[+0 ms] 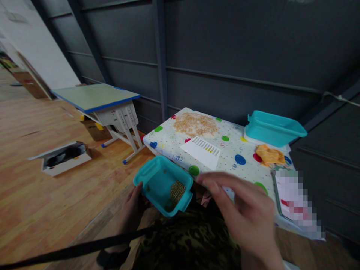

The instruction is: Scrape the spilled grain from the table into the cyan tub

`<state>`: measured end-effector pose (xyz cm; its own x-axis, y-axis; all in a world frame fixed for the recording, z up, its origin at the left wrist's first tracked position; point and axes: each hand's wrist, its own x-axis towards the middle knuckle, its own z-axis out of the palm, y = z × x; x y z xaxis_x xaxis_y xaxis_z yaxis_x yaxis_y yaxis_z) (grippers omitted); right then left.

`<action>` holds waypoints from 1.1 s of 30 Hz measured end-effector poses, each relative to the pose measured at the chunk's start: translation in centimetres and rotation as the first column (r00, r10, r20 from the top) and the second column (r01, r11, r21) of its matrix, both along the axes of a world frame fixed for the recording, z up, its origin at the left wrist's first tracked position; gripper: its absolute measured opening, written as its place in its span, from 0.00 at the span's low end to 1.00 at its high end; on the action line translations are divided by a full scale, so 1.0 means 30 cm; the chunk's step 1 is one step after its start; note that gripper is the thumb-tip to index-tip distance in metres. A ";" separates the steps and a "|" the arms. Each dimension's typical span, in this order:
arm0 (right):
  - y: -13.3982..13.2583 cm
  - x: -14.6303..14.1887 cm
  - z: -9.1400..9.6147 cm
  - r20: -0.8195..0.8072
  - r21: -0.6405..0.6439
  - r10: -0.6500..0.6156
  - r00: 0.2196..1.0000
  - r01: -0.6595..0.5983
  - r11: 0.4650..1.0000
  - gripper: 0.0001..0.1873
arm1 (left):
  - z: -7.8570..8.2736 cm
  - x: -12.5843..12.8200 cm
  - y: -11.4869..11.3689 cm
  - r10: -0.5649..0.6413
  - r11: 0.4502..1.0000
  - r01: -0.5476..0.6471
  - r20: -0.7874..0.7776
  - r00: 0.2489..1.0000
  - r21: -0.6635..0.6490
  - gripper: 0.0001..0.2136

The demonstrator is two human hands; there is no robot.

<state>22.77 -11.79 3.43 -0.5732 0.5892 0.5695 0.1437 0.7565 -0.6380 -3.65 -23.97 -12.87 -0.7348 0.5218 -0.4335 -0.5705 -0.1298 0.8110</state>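
Note:
My left hand (133,204) grips the left side of a teal plastic tub (154,183), held tilted in front of the table's near edge. A heap of small, round, greenish-tan beans (177,191) has gathered in the tub's right corner. To the right of the tub, my right hand (247,212) is raised with thumb and fingertips pinched together; whatever may be between them is too small or blurred to make out. Beyond the hands, a white slotted card (201,155) and a spread of tan grains (194,125) lie on the balloon-print tablecloth (229,144).
Another teal tub (275,129) stands on the table's far right, with an orange cloth (270,155) before it. A pixelated flat item (295,200) lies at the right edge. Left are a desk (98,95) and an open carton (67,159). A dark wall (253,48) rises behind.

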 end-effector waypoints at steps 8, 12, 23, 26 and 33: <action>0.558 -0.186 -0.152 0.670 0.148 -0.373 0.642 0.376 0.915 0.39 | 0.000 -0.022 0.000 0.034 0.999 -0.034 -0.008 0.999 0.010 0.23; 0.596 -0.183 -0.201 0.703 0.144 -0.321 0.635 0.315 0.938 0.51 | 0.008 -0.027 -0.001 0.048 0.999 -0.048 -0.009 0.999 0.005 0.22; 0.644 -0.180 -0.131 0.382 0.040 -0.369 0.847 0.383 0.923 0.42 | -0.024 -0.048 -0.012 0.033 0.999 -0.033 -0.016 0.999 0.002 0.23; 0.657 -0.160 -0.068 0.310 0.017 -0.333 0.891 0.345 0.939 0.31 | -0.031 -0.047 -0.011 0.042 0.999 -0.041 -0.012 0.999 0.006 0.21; 0.643 -0.219 0.018 0.135 0.042 -0.306 0.943 0.303 0.952 0.26 | -0.023 -0.046 -0.009 0.053 0.999 -0.053 0.003 0.999 -0.002 0.15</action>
